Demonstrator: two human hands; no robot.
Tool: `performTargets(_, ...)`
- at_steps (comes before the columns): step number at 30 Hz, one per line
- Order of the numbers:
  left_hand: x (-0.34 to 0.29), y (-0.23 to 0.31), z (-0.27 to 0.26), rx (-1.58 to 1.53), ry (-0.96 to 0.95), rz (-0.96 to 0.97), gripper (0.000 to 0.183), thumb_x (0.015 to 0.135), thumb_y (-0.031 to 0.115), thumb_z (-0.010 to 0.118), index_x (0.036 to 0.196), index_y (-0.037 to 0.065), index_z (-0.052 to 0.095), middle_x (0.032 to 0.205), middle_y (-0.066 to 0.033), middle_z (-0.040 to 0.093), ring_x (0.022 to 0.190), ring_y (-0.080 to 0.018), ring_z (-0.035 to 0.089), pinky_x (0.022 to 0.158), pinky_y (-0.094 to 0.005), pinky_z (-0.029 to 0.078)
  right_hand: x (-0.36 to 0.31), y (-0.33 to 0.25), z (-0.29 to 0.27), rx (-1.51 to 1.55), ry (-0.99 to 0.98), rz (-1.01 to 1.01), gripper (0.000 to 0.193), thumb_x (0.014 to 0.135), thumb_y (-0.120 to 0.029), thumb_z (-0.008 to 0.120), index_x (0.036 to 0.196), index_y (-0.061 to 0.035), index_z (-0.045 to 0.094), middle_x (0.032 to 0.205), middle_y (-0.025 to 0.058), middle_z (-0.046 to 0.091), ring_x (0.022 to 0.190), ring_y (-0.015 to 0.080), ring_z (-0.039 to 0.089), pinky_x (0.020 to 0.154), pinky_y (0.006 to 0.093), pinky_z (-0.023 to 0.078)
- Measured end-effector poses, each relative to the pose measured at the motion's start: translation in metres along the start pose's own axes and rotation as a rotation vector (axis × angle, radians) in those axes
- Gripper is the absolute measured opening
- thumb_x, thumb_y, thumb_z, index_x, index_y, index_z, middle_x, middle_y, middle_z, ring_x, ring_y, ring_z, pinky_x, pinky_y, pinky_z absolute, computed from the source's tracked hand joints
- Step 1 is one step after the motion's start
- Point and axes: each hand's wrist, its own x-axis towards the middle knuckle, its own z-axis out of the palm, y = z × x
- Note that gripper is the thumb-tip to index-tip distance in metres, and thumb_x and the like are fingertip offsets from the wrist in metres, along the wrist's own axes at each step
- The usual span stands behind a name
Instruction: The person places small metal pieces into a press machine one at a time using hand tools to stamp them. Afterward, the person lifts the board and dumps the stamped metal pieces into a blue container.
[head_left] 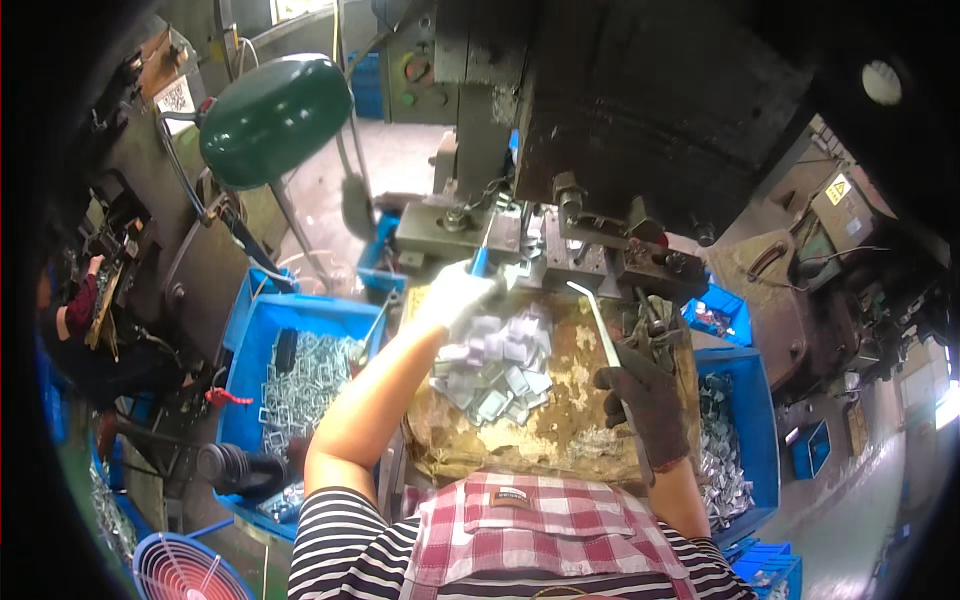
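My left hand [466, 297], in a white glove, is closed round the blue handle of a thin-shafted tool [480, 261]. The shaft points up toward the metal die [610, 262] of a machine. In a dark glove, my right hand [650, 402] grips a long, slim metal tool with a bent tip [603, 328], which slants up and left over the worn work board [590, 440]. Between my hands a heap of small rectangular metal pieces [497, 375] lies on the board. Several more pieces sit by the die.
Blue bins [335, 315] [755, 400] with metal parts stand on both sides. A green lamp [275, 120] hangs at upper left, and the dark machine body [660, 110] looms ahead. At lower left is a fan [190, 568]. Another person [85, 310] sits far left.
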Motion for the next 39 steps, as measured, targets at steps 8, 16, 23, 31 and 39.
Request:
performTargets(8,-0.002,-0.018,0.02,-0.079,-0.036,-0.116,0.024,0.09,0.015,0.077,0.11,0.004,0.069,0.096,-0.005,0.072,0.083,-0.0121,0.067,0.073,-0.0296,0.054,0.001,0.009,0.031,0.075,-0.077,0.114,0.041,0.094,-0.01,0.065,0.135,-0.0032,0.065,0.09,0.0046,0.072,0.06,0.0073,0.062,0.051,0.0236,0.054)
performTargets(16,-0.01,-0.046,0.018,-0.091,-0.218,0.01,0.026,0.09,0.015,0.079,0.108,0.001,0.064,0.092,-0.0083,0.07,0.08,-0.0158,0.07,0.062,-0.0347,0.065,-0.005,-0.011,0.042,-0.135,-0.097,0.105,0.038,0.097,-0.011,0.062,0.134,-0.0033,0.065,0.085,0.0051,0.07,0.066,0.0081,0.065,0.058,0.0264,0.056)
performTargets(23,-0.023,-0.001,0.021,-0.254,-0.165,-0.379,0.028,0.092,0.02,0.077,0.106,0.0,0.064,0.088,-0.0086,0.069,0.069,-0.0142,0.067,0.057,-0.0309,0.061,-0.008,-0.01,0.043,-0.278,-0.088,-0.001,0.041,0.098,-0.017,0.064,0.137,-0.0034,0.062,0.084,0.0075,0.071,0.065,0.0109,0.066,0.059,0.0285,0.056)
performTargets(31,-0.005,0.001,0.009,0.381,-0.129,-0.108,0.05,0.089,0.032,0.077,0.132,0.01,0.063,0.085,-0.0041,0.066,0.067,-0.0119,0.057,0.067,-0.0304,0.052,-0.002,0.002,0.028,-0.304,0.142,0.06,0.041,0.097,-0.015,0.066,0.137,-0.0062,0.063,0.09,0.0077,0.073,0.065,0.0107,0.067,0.057,0.0281,0.056)
performTargets(39,0.045,0.082,0.024,1.416,-0.242,0.188,0.019,0.085,0.012,0.062,0.087,0.002,0.077,0.091,-0.0202,0.075,0.083,-0.0321,0.075,0.075,-0.0423,0.059,0.012,0.011,0.005,-0.297,0.273,0.072,0.039,0.096,-0.011,0.064,0.134,-0.0048,0.064,0.093,0.0063,0.072,0.062,0.0098,0.065,0.054,0.0264,0.055)
